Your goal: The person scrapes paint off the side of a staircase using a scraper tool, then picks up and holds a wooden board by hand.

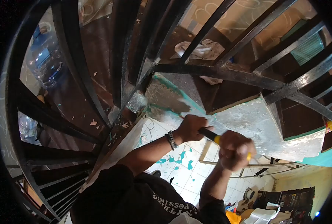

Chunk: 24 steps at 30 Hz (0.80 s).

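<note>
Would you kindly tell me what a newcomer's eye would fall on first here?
Dark metal railing bars sweep across the left and top. Near the centre, the bare right hand grips a black-and-yellow handle. Beneath, turquoise flakes dot the white tiled floor.

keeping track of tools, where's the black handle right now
In the head view, just right of centre, the black handle shows between the left hand and the right hand.
</note>
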Motion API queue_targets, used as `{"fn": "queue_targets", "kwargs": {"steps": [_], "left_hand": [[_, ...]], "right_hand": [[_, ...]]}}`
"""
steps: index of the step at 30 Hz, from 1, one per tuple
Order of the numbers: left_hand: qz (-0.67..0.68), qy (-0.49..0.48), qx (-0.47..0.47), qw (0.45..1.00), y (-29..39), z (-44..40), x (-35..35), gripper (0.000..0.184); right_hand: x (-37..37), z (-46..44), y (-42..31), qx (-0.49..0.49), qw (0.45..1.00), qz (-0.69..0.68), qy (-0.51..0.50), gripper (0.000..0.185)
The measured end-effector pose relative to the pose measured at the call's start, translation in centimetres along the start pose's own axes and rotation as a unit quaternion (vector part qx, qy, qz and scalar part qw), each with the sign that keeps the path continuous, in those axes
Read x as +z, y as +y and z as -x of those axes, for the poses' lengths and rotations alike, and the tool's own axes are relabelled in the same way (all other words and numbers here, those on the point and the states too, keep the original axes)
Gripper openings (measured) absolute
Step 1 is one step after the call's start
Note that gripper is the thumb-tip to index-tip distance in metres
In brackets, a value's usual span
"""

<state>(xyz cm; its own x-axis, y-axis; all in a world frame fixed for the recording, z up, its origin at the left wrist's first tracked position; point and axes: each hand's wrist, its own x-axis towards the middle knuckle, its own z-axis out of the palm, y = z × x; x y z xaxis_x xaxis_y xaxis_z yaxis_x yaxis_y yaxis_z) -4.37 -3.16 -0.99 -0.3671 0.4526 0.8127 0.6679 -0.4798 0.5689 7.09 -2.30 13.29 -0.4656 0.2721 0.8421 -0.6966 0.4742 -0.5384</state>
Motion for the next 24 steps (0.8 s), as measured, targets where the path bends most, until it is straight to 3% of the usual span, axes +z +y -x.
{"fn": "queue_targets", "kwargs": {"steps": [3, 6, 11, 13, 17, 21, 23, 24], "left_hand": [[0.030, 0.026, 0.020, 0.999, 1.2, -1.4, -0.2, 0.033], [-0.015, 0.009, -0.040, 0.999, -1.2, 0.9, -0.8, 0.034], [0.004, 0.026, 0.034, 0.999, 0.7, -0.6, -0.8, 0.035], [-0.009, 0.011, 0.023, 1.000, 0.3, -0.5, -1.2, 0.034], [0.024, 0.040, -0.001, 0.999, -0.9, 0.8, -1.1, 0.033], [0.011, 0.013, 0.025, 1.000, 0.0, -0.2, -2.0, 0.034], [0.033, 0.040, -0.040, 0.998, -2.1, 1.5, -1.0, 0.035], [0.057, 0.027, -0.044, 0.997, -1.6, 1.3, -1.8, 0.034]], "right_hand": [[0.0, -0.5, -0.8, -0.016, 1.000, 0.002, -0.003, 0.027], [0.2, 1.0, 2.9, 0.041, 0.997, 0.010, 0.070, 0.032], [0.6, 0.1, -0.9, -0.009, 0.999, -0.015, -0.033, 0.030], [1.0, 0.5, -0.1, 0.034, 0.998, -0.015, 0.052, 0.036], [2.0, 0.3, 0.4, 0.048, 0.998, -0.015, 0.030, 0.034], [2.2, -0.2, 0.4, -0.017, 0.999, -0.016, -0.037, 0.029], [1.8, 0.1, 1.7, 0.072, 0.997, 0.014, 0.007, 0.028], [2.3, 0.2, 1.9, 0.051, 0.999, 0.004, 0.009, 0.029]]}}
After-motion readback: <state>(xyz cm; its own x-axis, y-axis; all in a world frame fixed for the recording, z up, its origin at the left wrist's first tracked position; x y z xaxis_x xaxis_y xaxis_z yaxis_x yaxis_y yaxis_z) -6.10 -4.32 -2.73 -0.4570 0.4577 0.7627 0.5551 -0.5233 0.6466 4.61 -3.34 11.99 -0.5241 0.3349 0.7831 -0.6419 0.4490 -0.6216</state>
